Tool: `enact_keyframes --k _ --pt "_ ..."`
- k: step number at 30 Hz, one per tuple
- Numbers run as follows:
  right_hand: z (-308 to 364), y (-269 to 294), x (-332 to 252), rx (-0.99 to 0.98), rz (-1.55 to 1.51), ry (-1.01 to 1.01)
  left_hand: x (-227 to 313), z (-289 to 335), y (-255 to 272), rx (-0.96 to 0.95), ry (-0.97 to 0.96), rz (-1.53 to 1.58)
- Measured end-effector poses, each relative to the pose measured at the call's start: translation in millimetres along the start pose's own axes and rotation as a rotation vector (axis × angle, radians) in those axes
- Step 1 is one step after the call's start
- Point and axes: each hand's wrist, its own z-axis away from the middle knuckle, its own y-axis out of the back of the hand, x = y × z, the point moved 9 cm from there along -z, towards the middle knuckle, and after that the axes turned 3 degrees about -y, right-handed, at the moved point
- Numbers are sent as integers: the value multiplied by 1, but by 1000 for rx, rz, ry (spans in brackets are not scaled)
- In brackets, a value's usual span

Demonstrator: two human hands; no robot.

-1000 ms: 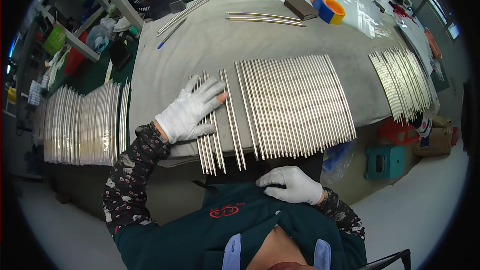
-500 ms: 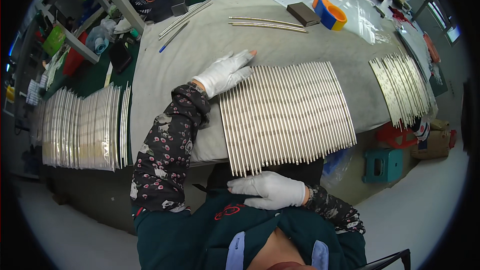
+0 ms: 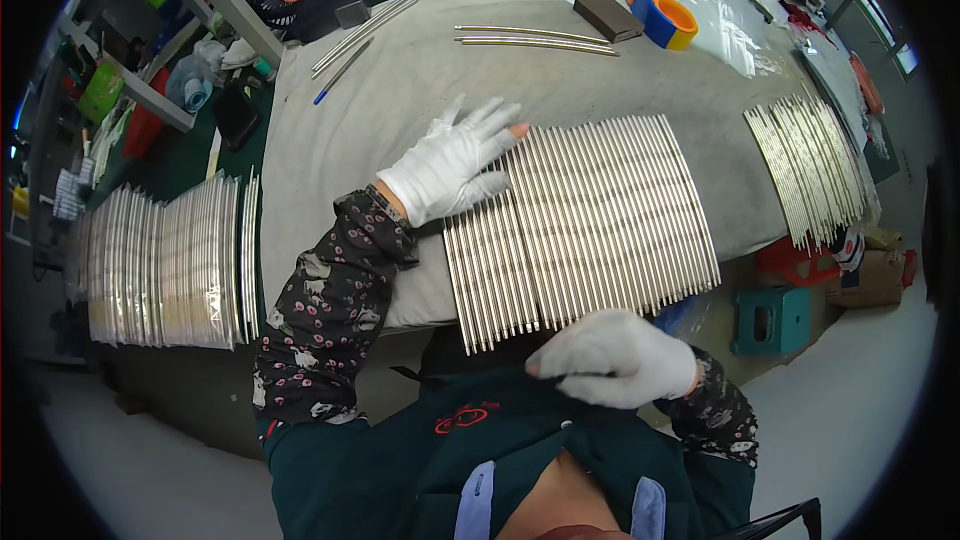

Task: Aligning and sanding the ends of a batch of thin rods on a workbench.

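Observation:
A row of slim silvery metal rods [image 3: 610, 210] lies side by side across the cloth-covered table, their near ends over its front edge. A narrow dark gap separates several rods at its left from the others. My left hand [image 3: 455, 165], in a white glove with one bare fingertip, rests fingers spread over the far left ends. Close to the near ends is my right hand [image 3: 620, 360], also gloved, slightly blurred. Its fingers are bent, with the thumb apart, and nothing shows in them.
Wrapped rods [image 3: 165, 265] stand in a row at left; another batch of rods [image 3: 808, 172] lies at right. Far on the cloth are loose rods [image 3: 535, 42], a blue-tipped stick [image 3: 343, 71], a dark block [image 3: 608, 17] and an orange-blue tape dispenser [image 3: 662, 15]. A teal stool [image 3: 772, 320] stands right.
My right hand has moved right along the near ends, its fingers bending from straight. My left hand has spread its fingers. A gap now shows within the row of rods.

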Motion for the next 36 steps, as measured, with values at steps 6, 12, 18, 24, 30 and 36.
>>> enact_keyframes --k 6,12,18,24,30,36 --pt "19 103 47 257 1199 -336 68 27 -17 -56 -165 14" --pt "-15 58 52 56 1123 -192 51 85 -2 -52 -44 30" --pt "-71 10 39 -20 954 -17 31 127 14 -95 161 -27" --pt "-67 22 9 -38 843 30 43 121 22 58 156 52" --pt "50 141 64 287 1158 -397 54 120 -1 -114 149 23" --pt "37 104 67 198 1115 -342 52 126 -1 -35 144 14"
